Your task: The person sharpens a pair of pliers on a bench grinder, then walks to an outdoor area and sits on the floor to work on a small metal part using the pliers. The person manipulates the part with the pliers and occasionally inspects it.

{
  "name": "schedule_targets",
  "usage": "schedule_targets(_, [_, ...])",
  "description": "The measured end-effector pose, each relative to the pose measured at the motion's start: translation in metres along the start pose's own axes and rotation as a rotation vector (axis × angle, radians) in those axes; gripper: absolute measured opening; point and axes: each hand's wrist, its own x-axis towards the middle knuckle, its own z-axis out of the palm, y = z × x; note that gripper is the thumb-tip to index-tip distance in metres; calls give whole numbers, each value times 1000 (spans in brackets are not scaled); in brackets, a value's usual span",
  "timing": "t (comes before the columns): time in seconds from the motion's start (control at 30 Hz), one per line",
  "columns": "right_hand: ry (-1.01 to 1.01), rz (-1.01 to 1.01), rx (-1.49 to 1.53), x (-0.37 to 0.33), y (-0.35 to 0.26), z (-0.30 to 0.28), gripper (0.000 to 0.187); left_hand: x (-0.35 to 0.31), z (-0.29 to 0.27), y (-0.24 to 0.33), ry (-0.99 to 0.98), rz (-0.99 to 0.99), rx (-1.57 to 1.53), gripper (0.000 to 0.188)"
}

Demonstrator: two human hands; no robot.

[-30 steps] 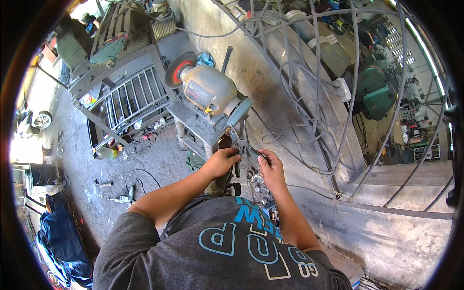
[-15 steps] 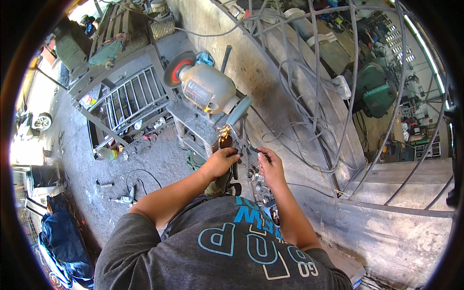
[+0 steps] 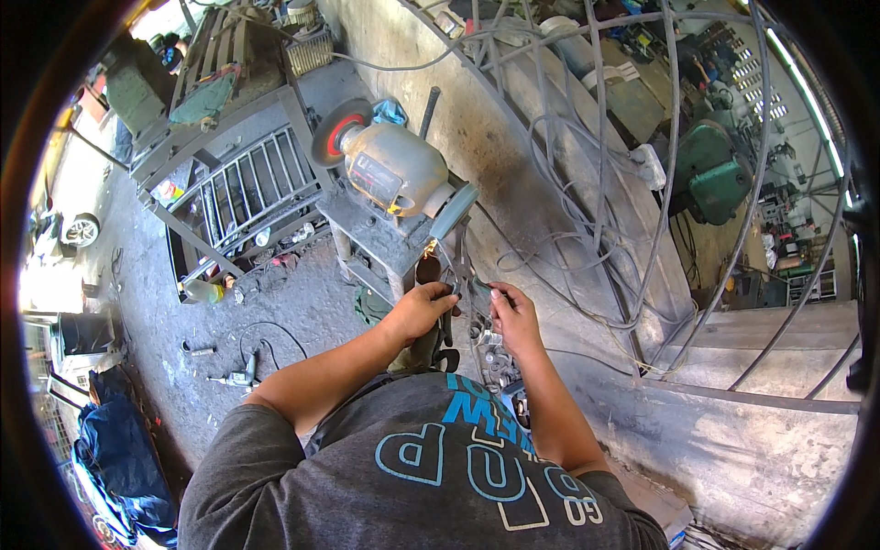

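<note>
Dark grey shirt (image 3: 403, 458) nearest; left hand (image 3: 427, 310) ahead of it, fingers curled closed around the near part of a slender metal piece (image 3: 462, 273); right hand (image 3: 515, 319) just beside, thumb and fingertips pinching its dark end; piece lies between the hands, far end up at the grey grinding wheel (image 3: 455, 213); exact form too small to tell; small orange sparks (image 3: 429, 247) at contact; bench grinder (image 3: 399, 170) beyond, on a metal stand (image 3: 374, 227); farther right, green machine (image 3: 717, 179) behind bars.
</note>
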Motion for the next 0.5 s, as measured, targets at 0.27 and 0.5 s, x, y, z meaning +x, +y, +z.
schedule_targets(0.27, [6, -7, -15, 4, 2, -2, 30, -6, 5, 8, 42, 2, 7, 51])
schedule_targets(0.5, [22, 16, -62, 8, 8, -3, 31, -13, 7, 19, 61, 18, 64, 54])
